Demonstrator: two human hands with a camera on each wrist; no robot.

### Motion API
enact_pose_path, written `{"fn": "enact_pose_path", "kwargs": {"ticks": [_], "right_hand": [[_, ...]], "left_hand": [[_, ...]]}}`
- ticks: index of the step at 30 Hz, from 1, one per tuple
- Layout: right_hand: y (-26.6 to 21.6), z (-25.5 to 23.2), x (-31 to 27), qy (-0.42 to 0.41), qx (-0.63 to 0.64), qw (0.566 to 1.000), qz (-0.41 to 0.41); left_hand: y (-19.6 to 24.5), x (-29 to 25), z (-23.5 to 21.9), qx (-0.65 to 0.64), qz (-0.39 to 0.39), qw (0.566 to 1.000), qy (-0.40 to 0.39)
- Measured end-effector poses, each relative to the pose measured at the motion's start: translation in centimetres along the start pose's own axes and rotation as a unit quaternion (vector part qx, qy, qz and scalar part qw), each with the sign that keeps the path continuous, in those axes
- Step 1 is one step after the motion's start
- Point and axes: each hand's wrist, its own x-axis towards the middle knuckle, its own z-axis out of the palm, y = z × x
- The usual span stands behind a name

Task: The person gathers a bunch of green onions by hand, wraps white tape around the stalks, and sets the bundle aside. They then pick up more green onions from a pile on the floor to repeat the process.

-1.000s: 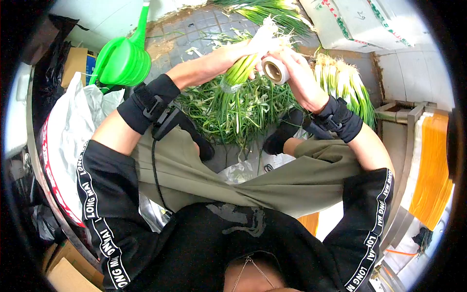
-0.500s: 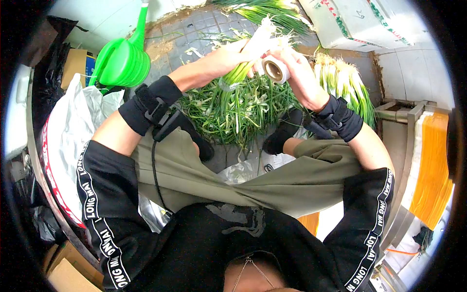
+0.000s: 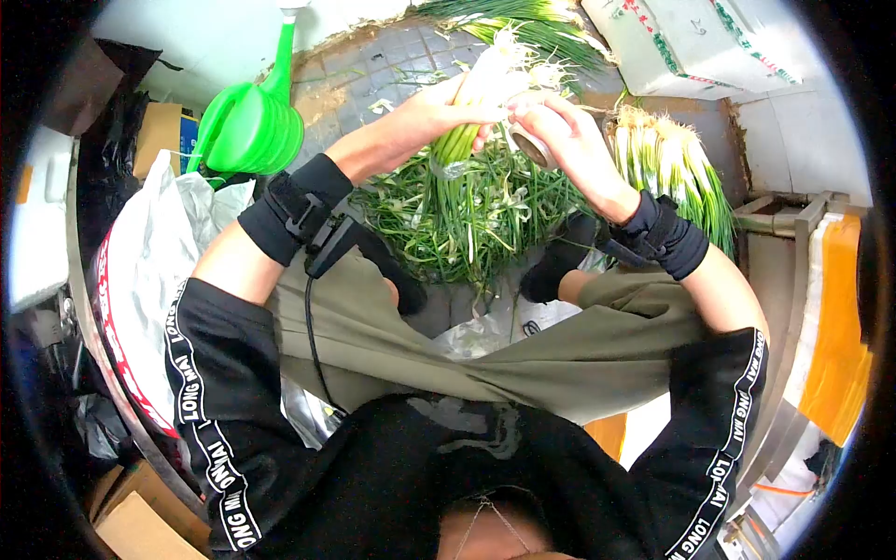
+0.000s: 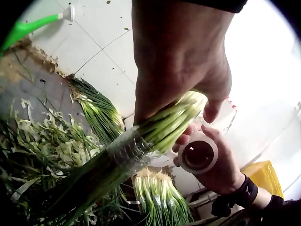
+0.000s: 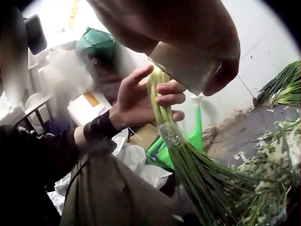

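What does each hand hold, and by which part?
Left hand: the scallion bunch, by its pale stalks. Right hand: the wide roll, by its outer side.

The head view is bright, its fisheye edges curving into black; scallion stems [image 3: 492,75] beside the left grip [image 3: 429,117] bleach nearly white. In the left wrist view, glare floods the wall [image 4: 273,120] right of that shadowed grip. The dimmer right wrist view blurs a pale shape [image 5: 68,73] left of the dark right grip [image 5: 188,30].
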Motion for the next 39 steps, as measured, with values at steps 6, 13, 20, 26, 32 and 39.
{"fn": "enact_pose_path", "kwargs": {"ticks": [6,13,20,26,32,39], "right_hand": [[0.4,-0.2,-0.1,0.011,-0.002,1.000,-0.011],[-3.7,-2.4,0.1,-0.032,-0.416,0.891,-0.179],[-6.3,-2.7,0.7,-0.006,-0.449,0.877,-0.171],[-5.4,-3.8,1.2,-0.026,-0.555,0.783,-0.280],[-5.1,-3.3,1.6,0.043,-0.547,0.761,-0.345],[-5.1,-2.6,1.5,0.028,-0.609,0.705,-0.363]], "left_hand": [[0.1,0.3,0.2,-0.004,-0.007,1.000,0.006],[-0.8,1.1,1.3,0.088,0.008,0.993,0.076],[-1.4,1.7,2.6,0.072,0.055,0.995,0.049],[-2.2,1.9,2.4,0.103,0.077,0.989,0.069],[-2.1,1.6,3.2,0.102,0.057,0.991,0.058],[-2.1,1.6,3.7,0.115,0.066,0.990,0.047]]}}
